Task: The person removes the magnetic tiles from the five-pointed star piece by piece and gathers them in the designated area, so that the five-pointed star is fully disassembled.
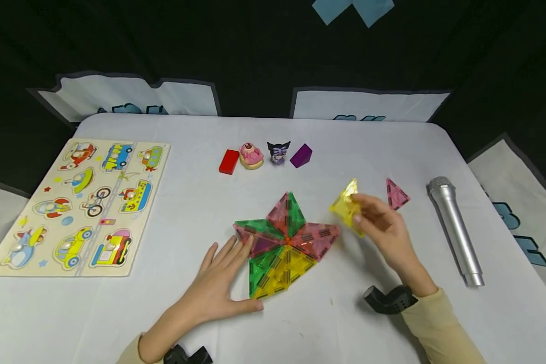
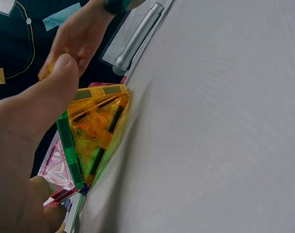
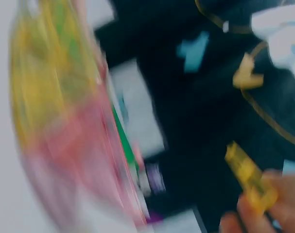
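No writing can be read on any tile. The right hand (image 1: 382,227), right of frame centre, pinches a yellow triangular tile (image 1: 347,205) in curled fingers, lifted off the bench (image 1: 346,313), one tip pointing up. The left hand (image 1: 220,283) lies flat, fingers straight, pressing the lower-left edge of the flat tile star (image 1: 285,242) at centre. A pink triangle (image 1: 396,194) lies just right.
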### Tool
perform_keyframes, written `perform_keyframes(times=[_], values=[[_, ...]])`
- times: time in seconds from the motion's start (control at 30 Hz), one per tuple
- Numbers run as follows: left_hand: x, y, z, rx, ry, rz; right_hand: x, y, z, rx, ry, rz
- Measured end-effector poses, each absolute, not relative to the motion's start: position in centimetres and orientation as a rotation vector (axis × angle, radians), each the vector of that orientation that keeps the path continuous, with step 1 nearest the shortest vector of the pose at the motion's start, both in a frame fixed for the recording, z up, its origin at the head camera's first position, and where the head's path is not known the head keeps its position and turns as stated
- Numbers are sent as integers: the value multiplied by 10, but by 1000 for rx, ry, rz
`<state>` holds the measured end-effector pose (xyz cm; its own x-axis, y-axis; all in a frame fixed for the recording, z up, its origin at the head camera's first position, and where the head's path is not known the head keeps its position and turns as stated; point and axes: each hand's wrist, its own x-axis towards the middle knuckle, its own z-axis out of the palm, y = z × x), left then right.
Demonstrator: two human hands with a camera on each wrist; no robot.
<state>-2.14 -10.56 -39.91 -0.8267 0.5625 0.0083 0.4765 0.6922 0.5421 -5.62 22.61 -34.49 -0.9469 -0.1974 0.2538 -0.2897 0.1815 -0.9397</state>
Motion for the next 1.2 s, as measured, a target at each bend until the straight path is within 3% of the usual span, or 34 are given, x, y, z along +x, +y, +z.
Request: perform_keyframes(times=[0.1,0.17,0.5,0.7,0.97,1.2], values=[[-22,-105,-399,852,2755,815,-83,247,-343,149,-2507,1660],[-21,-105,-399,854,2762,815,-98,260,-348,65,-2669,1483],[-17,-107,-401,835,2773,775,-126,276,-381,117,-2964,930],[-21,-105,-401,865,2778,786,-96,251,-354,291,-2713,1027],[-22,-105,-399,880,2785,804,-30,181,-350,1032,-2782,1056],[-20,-105,-400,901,2798,822,-12,165,-364,870,-3000,670]])
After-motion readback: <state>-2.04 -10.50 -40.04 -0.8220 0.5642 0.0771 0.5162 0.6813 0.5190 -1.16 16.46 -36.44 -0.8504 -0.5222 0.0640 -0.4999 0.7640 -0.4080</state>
